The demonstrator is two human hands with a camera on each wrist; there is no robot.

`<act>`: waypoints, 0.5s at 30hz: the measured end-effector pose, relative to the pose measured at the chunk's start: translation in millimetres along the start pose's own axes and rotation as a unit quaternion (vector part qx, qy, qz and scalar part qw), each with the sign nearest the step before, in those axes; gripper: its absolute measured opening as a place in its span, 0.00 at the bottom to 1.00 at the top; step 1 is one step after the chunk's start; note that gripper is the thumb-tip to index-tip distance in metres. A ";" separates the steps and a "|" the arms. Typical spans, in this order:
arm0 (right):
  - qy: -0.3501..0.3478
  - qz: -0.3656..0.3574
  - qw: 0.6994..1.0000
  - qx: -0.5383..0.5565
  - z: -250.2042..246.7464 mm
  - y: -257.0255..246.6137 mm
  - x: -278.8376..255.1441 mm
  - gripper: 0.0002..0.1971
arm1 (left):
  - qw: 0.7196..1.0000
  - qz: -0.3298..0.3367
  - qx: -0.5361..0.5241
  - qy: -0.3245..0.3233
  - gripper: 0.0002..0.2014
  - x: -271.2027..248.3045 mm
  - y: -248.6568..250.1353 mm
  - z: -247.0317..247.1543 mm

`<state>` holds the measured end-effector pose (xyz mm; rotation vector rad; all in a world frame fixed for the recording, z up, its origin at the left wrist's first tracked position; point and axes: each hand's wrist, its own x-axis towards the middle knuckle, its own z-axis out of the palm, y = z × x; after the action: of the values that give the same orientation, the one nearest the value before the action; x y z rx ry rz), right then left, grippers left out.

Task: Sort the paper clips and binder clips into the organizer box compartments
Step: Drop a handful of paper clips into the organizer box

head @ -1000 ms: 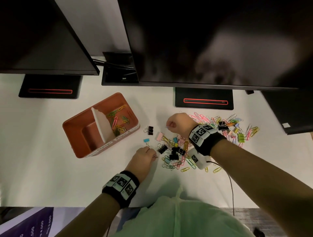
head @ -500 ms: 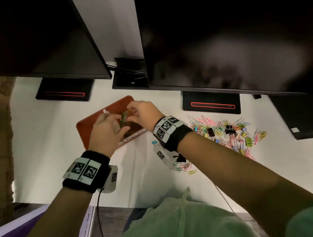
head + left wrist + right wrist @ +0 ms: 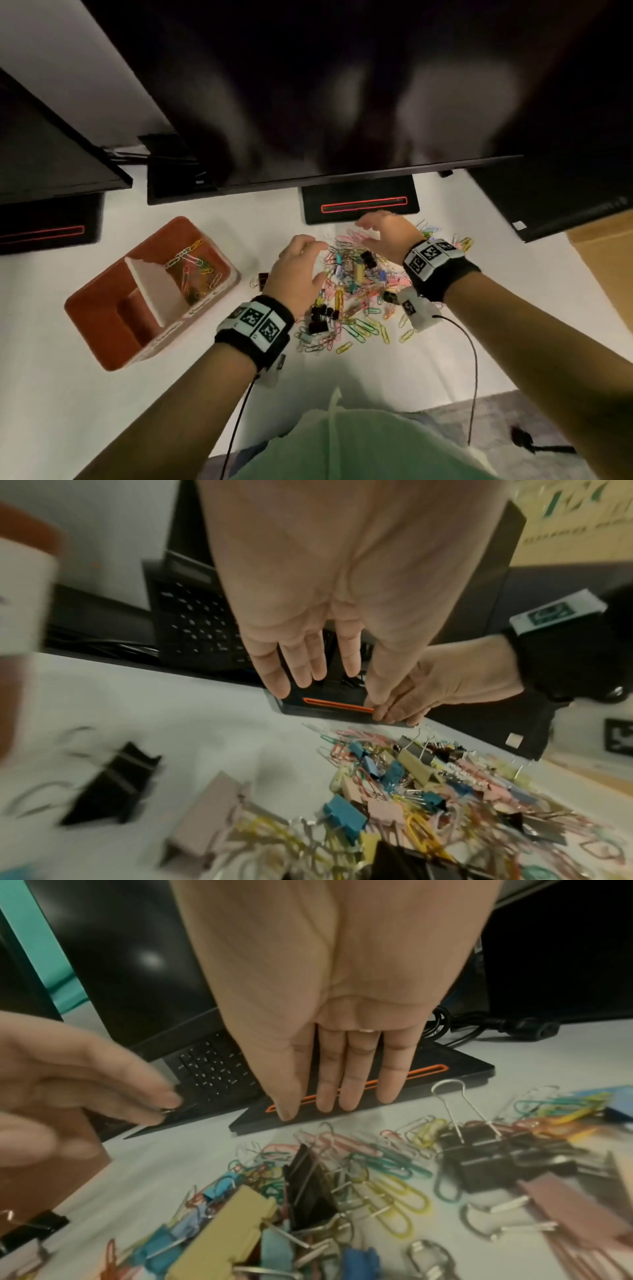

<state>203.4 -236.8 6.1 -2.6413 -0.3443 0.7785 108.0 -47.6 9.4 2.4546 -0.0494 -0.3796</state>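
The orange organizer box (image 3: pixel 102 329) stands on the left of the white desk; a white divider splits it, and several coloured paper clips (image 3: pixel 191 267) lie in its far compartment. A mixed pile of paper clips and binder clips (image 3: pixel 352 291) spreads across the desk's middle. My left hand (image 3: pixel 298 270) hovers over the pile's left side and my right hand (image 3: pixel 383 233) over its far side. Both have straight fingers and hold nothing, as the left wrist view (image 3: pixel 308 656) and the right wrist view (image 3: pixel 342 1074) confirm. One black binder clip (image 3: pixel 262 277) lies apart, between box and pile.
Dark monitors overhang the back of the desk. Their black stands with red-outlined slots (image 3: pixel 359 204) sit just behind the pile. A keyboard (image 3: pixel 212 1069) lies behind them. A thin cable (image 3: pixel 472 359) runs off the desk's front edge. A cardboard surface (image 3: pixel 603 270) lies at the right.
Half a second ago both hands were over the organizer box with paper clips. Both have since swung right to the pile and hold nothing.
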 end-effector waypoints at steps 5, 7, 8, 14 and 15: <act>-0.037 -0.022 0.998 -0.047 10.2 -3.7 12.6 0.18 | 0.997 -0.001 0.048 -0.055 0.23 48.7 7.2 17.1; -0.041 -0.033 0.997 -0.050 13.2 -11.1 14.7 0.18 | 0.994 0.006 0.079 -0.076 0.26 57.0 1.2 20.5; -0.045 -0.035 0.997 -0.052 13.5 -10.1 16.5 0.19 | 0.990 0.014 0.103 -0.091 0.27 62.0 -0.3 22.9; -0.065 -0.045 0.996 -0.040 18.0 -4.0 25.0 0.20 | 0.988 0.032 0.121 -0.087 0.22 70.9 -12.9 26.3; -0.067 -0.044 0.996 -0.034 20.2 -3.7 25.6 0.18 | 0.990 0.028 0.111 -0.083 0.19 70.4 -13.7 27.3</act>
<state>212.6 -219.5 -20.3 -2.6215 -0.5290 0.9338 166.9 -62.1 -37.6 2.6271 -0.2433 -0.5797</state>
